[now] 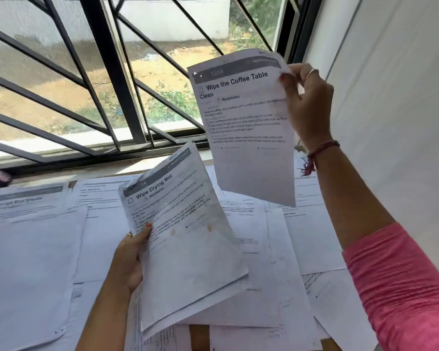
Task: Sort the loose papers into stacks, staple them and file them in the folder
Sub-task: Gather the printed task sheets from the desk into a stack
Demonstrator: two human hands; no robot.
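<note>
Above the desk point(199, 335), both your hands are raised with paper in them. Your right hand point(307, 97) pinches the top right corner of a single sheet point(251, 138) headed "Wipe the Coffee Table Clean", which hangs upright in front of the barred window point(86, 72). Your left hand point(129, 259) grips a small bundle of sheets point(188, 249) by its left edge, thumb curled over the front; the top page reads "Wipe Drying Mat" and it tilts to the right. Loose papers point(36, 249) cover nearly the whole desk, overlapping, with one headed "Change Bed Sheets" at the far left corner. Bare wood shows only at the near edge. Pink sleeve point(403, 287) on your right arm, white wall point(403, 97) to the right.
</note>
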